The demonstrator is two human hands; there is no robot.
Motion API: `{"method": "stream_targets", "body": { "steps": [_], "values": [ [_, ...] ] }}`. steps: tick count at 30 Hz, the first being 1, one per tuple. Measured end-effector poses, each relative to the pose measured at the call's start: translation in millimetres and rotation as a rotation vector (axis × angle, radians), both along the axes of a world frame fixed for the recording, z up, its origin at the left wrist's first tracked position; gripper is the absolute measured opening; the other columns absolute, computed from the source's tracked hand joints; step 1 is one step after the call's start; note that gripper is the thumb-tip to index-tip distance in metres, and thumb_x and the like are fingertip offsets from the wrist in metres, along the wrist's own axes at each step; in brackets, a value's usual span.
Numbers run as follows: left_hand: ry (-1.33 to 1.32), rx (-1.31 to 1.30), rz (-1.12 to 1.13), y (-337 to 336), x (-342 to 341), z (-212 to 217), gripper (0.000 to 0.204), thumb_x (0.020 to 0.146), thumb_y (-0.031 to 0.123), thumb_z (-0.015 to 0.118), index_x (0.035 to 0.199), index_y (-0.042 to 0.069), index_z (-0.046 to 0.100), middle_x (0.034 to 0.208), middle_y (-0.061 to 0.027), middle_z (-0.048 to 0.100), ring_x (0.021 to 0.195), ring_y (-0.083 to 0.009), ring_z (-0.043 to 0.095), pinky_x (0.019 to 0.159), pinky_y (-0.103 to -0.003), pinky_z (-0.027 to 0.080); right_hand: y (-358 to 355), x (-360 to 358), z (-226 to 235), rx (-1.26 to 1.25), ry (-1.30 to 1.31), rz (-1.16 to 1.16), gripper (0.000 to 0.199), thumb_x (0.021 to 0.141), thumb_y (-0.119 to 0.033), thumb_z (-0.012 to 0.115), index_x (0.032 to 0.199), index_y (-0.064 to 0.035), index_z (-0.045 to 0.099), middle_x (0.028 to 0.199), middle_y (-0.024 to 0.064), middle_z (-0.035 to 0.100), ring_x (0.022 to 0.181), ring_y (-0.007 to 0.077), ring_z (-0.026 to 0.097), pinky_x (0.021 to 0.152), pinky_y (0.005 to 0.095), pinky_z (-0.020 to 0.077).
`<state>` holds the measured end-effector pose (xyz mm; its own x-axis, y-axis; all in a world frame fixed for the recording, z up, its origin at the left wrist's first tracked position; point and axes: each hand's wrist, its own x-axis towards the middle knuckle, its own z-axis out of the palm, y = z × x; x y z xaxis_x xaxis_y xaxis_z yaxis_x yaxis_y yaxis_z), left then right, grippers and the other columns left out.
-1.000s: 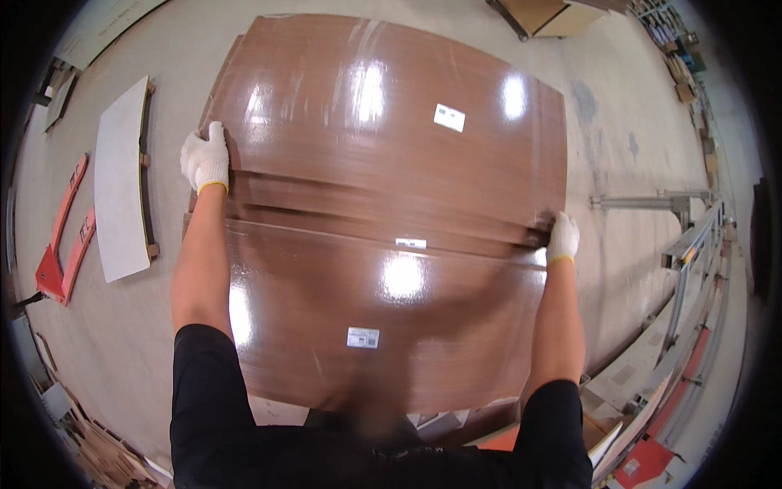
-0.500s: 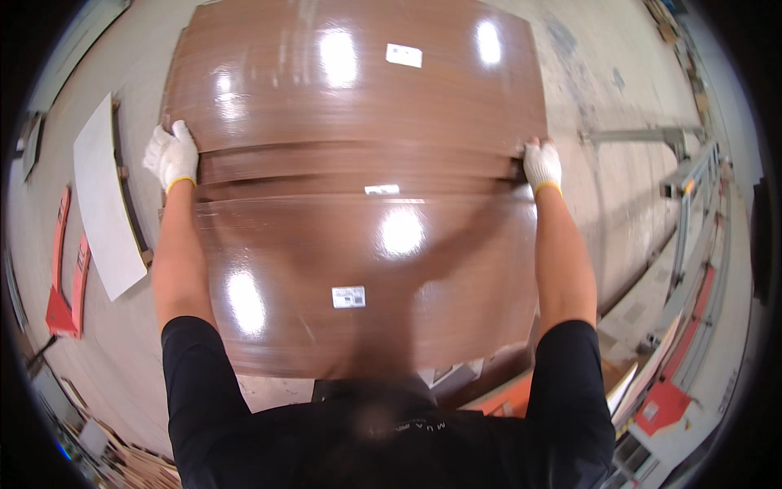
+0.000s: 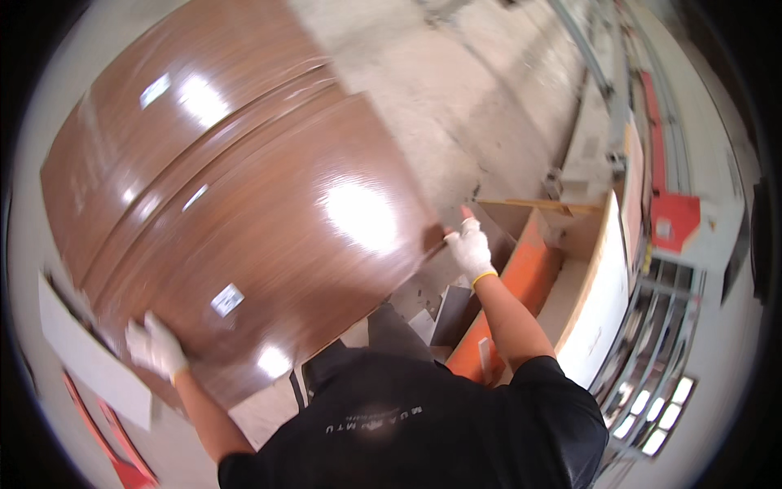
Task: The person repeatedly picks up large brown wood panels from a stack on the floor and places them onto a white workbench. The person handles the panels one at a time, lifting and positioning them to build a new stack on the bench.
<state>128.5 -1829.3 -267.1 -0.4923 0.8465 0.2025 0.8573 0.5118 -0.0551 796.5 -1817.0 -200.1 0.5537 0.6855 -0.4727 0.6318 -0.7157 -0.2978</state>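
I am seeing a broad, glossy brown wood-grain panel (image 3: 244, 212) filling the left over a rough concrete floor (image 3: 489, 98). My gloved left hand (image 3: 155, 346) is gripping its lower-left edge; my gloved right hand (image 3: 470, 244) is clasping its right edge.

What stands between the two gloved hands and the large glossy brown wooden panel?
Nothing visible does. The left hand grips the glossy brown wooden panel at its lower left edge, and the right hand presses its right edge. Both white gloves touch the wood directly.
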Motion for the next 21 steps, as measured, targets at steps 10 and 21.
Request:
{"method": "stream_targets", "body": {
  "steps": [10, 21],
  "values": [
    [-0.650, 0.206, -0.379, -4, 306, 35, 0.051, 0.112, 0.030, 0.052, 0.149, -0.005, 0.052, 0.159, -0.0219, 0.048, 0.144, -0.0379, 0.048, 0.121, -0.042, 0.038, -198, 231, 112, 0.581, -0.336, 0.011, 0.066, 0.087, -0.018, 0.069, 0.151, -0.0083, 0.054, 0.160, 0.0187, 0.048, 0.142, 0.0411, 0.051, 0.117, 0.0470, 0.0439],
    [-1.444, -0.398, -1.469, -21, 818, 209, 0.044, 0.097, 0.010, 0.064, 0.140, -0.002, 0.060, 0.136, -0.0187, 0.065, 0.124, -0.0284, 0.064, 0.110, -0.041, 0.049, -350, 308, 125, 0.370, -0.514, -0.319, 0.059, 0.084, -0.016, 0.071, 0.141, -0.0023, 0.060, 0.144, 0.0215, 0.058, 0.134, 0.0373, 0.055, 0.114, 0.0445, 0.0453]
  ]
}}
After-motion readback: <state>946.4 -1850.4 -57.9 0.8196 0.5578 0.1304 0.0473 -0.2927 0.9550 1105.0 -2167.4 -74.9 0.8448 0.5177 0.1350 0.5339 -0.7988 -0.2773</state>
